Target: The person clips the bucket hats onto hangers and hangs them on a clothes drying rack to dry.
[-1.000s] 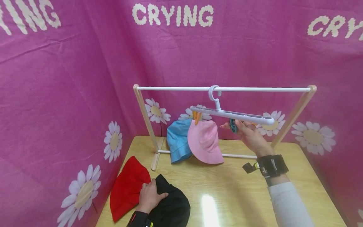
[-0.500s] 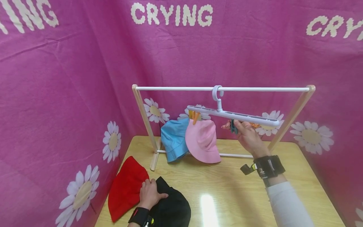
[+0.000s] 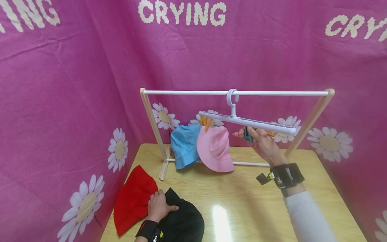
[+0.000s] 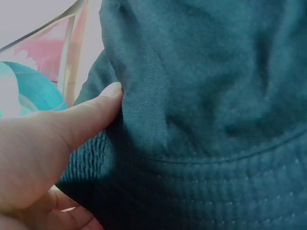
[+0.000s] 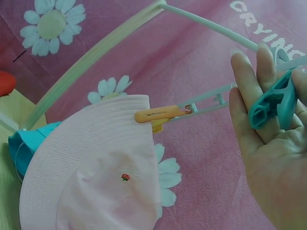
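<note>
My left hand [image 3: 158, 206] pinches the edge of a black bucket hat [image 3: 184, 220] on the table; in the left wrist view the thumb presses its ribbed brim. A red hat [image 3: 136, 200] lies against that hand's left side. Up at the rack, my right hand [image 3: 263, 141] grips a teal clip [image 5: 276, 103] beneath a pale hanger [image 3: 248, 121], with thumb and fingers around it. From the hanger's left end hang a pink bucket hat [image 3: 214, 148], held by an orange clip [image 5: 160, 114], and a light blue hat [image 3: 185, 146] behind it.
The rack's white rail [image 3: 278, 93] carries the hanger by its hook. Wooden legs [image 3: 311, 122] and a low white crossbar [image 3: 251, 164] support it on the table [image 3: 257, 208]. Pink cloth [image 3: 266, 53] with daisies and lettering surrounds the table. Another orange clip [image 3: 270, 133] sits behind my right hand.
The hanger has turned slightly, and the hanging hats have shifted a little left. Both hands keep their holds; the head view has tilted slightly.
</note>
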`<action>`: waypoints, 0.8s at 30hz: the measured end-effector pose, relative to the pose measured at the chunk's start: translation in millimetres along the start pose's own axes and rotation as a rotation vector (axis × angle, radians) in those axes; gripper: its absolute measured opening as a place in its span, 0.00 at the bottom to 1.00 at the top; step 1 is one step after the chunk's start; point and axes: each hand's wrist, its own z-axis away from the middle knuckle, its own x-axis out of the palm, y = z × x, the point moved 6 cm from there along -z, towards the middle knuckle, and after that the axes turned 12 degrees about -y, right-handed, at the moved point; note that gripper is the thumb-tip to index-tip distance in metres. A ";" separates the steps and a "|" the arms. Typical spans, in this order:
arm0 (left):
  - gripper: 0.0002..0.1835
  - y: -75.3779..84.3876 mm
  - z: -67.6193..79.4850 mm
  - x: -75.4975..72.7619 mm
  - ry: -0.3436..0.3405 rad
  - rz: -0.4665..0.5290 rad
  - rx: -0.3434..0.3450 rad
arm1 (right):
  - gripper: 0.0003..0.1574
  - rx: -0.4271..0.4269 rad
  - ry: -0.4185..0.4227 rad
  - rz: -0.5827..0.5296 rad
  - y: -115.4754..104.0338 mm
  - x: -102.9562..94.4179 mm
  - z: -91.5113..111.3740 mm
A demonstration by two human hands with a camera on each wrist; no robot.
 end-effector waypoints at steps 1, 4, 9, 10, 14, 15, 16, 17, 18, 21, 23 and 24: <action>0.47 -0.7 -0.2 0.2 -0.001 0.006 0.001 | 0.27 -0.001 -0.007 -0.002 -0.7 0.5 -0.4; 0.47 -1.1 1.0 -0.5 -0.009 0.017 0.002 | 0.28 -0.004 -0.019 -0.013 -1.9 1.7 -1.0; 0.46 -2.5 3.2 -2.7 -0.006 0.031 0.006 | 0.28 0.032 -0.018 -0.028 -1.1 3.2 -1.4; 0.45 -3.4 3.1 -2.9 -0.008 0.035 0.005 | 0.28 0.042 -0.019 -0.029 -0.7 3.5 -1.5; 0.43 -6.6 4.5 -4.2 -0.032 0.052 -0.003 | 0.26 0.055 -0.029 -0.044 0.8 4.3 -1.7; 0.41 -6.9 5.3 -4.8 -0.036 0.053 0.000 | 0.25 0.050 -0.031 -0.046 1.0 4.3 -1.7; 0.39 -6.7 6.6 -6.0 -0.036 0.054 0.008 | 0.25 0.044 -0.033 -0.048 1.3 4.3 -1.7; 0.37 -6.3 7.9 -7.1 -0.035 0.055 0.018 | 0.25 0.038 -0.034 -0.050 1.5 4.3 -1.6; 0.36 -5.8 9.4 -8.3 -0.030 0.060 0.031 | 0.25 0.028 -0.039 -0.054 1.5 4.4 -1.7; 0.32 -4.9 12.3 -10.6 -0.025 0.095 0.071 | 0.26 0.009 -0.044 -0.056 1.6 4.5 -1.6; 0.30 -4.9 12.0 -10.6 -0.024 0.116 0.106 | 0.27 -0.002 -0.051 -0.061 1.1 5.3 -1.8; 0.29 -5.2 11.6 -10.2 -0.027 0.130 0.123 | 0.27 -0.005 -0.055 -0.066 0.8 5.6 -1.9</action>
